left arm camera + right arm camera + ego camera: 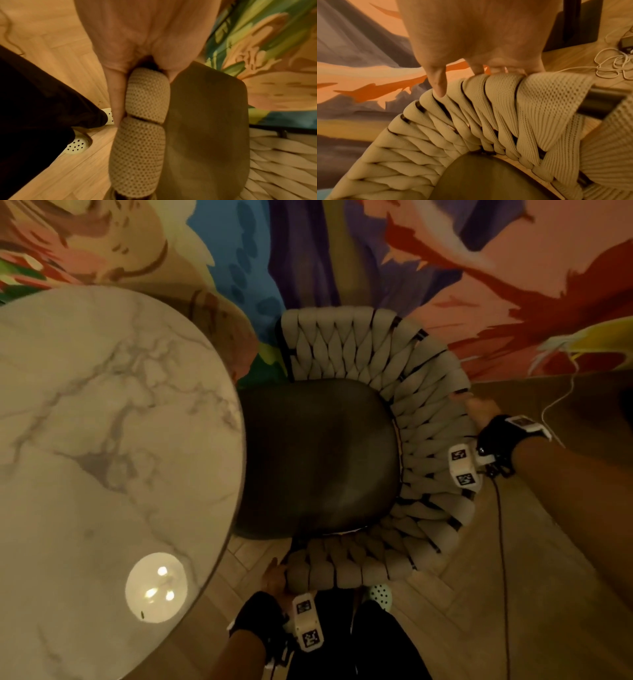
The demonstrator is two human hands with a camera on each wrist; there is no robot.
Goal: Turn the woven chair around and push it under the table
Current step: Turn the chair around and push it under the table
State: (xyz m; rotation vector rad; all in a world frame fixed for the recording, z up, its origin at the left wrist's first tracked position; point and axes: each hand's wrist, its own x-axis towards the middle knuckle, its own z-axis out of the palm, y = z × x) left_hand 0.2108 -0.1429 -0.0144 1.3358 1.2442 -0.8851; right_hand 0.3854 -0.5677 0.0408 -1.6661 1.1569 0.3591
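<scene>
We count one woven chair point(359, 419) at the centre and one round marble table point(102, 440) at the left. We see two hands, two pale perforated shoes, and one tangle of white cable point(614, 63) at the right.

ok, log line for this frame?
stage: pushing in | left hand: grips chair arm end | right hand: grips backrest rim | seat front under table edge | chair faces table

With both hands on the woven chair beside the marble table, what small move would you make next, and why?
Probably push it a little further toward the table. The woven chair already has its open front facing it, and the dark seat front edge seems just under the rim. The left hand grips an arm end and the right hand the back rim.
</scene>
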